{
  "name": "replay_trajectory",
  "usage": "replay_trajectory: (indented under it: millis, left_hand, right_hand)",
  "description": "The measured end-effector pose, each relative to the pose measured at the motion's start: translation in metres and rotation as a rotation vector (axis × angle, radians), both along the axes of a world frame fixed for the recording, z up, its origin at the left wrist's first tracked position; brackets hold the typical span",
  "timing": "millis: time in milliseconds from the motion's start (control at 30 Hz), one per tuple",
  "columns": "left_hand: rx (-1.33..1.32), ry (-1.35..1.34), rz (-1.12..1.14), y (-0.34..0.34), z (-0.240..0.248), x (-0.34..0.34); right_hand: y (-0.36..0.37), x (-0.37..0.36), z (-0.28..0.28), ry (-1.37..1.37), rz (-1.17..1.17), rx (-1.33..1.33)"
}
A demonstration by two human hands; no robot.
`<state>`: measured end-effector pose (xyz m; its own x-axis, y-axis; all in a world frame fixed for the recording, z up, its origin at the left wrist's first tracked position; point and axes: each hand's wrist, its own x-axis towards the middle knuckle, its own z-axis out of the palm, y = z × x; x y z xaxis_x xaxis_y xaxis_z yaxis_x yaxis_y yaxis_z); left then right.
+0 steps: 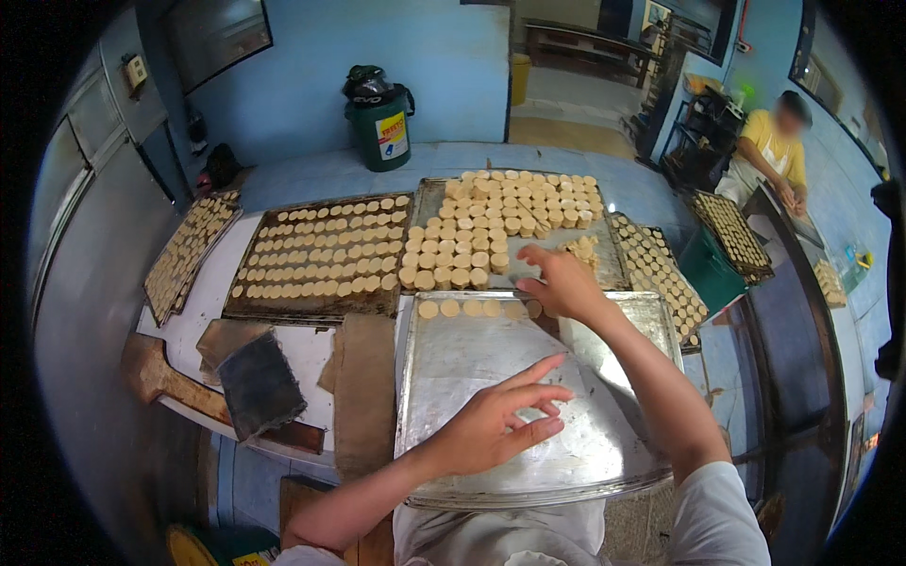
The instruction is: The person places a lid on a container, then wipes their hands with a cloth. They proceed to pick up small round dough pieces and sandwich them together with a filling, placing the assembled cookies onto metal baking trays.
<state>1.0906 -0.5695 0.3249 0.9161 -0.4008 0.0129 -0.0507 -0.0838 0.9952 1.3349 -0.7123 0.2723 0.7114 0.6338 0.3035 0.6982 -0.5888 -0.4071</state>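
Observation:
A shiny metal baking tray [472, 377] lies right before me. Along its far edge runs a row of pale round dough discs [470, 308]. My left hand [500, 420] hovers above the tray's middle, fingers spread and holding nothing. Over the tray's far edge, at the end of that row, my right hand [562, 283] has its thumb and forefinger apart, with nothing seen between them. Just beyond it, another tray [528, 259] bears stacked dough discs [453, 255] standing close together. A heap of dough scraps [582, 249] sits on this tray's right side, partly behind my right hand.
Trays of spaced discs stand at left [321, 250], far left [189, 250] and right [661, 274]. Dark cloths [264, 382] and a brown board [366, 396] lie left of my tray. A green bin [377, 137] is behind. A person in yellow [769, 151] works at far right.

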Motion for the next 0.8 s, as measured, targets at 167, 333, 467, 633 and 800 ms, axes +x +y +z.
replay_trajectory:
  millis: [167, 333, 467, 633, 800]
  left_hand:
    - [0.011, -0.005, 0.138, 0.028, -0.009, -0.039]
    - [-0.093, 0.066, 0.322, 0.059, -0.045, -0.056]
    - [-0.342, 0.245, 0.514, 0.068, -0.054, -0.048]
    - [-0.615, 0.376, 0.574, 0.08, -0.06, -0.034]
    - [-0.64, 0.251, 0.607, 0.086, -0.07, -0.046]
  right_hand:
    - [0.056, 0.031, -0.028, 0.068, -0.031, -0.101]
    - [0.05, 0.025, -0.013, 0.058, -0.017, -0.118]
    - [0.054, -0.038, 0.032, 0.199, 0.133, 0.152]
    - [0.054, -0.139, 0.047, 0.286, 0.522, 0.113]
    - [0.058, -0.148, 0.026, 0.685, 0.292, 0.259]
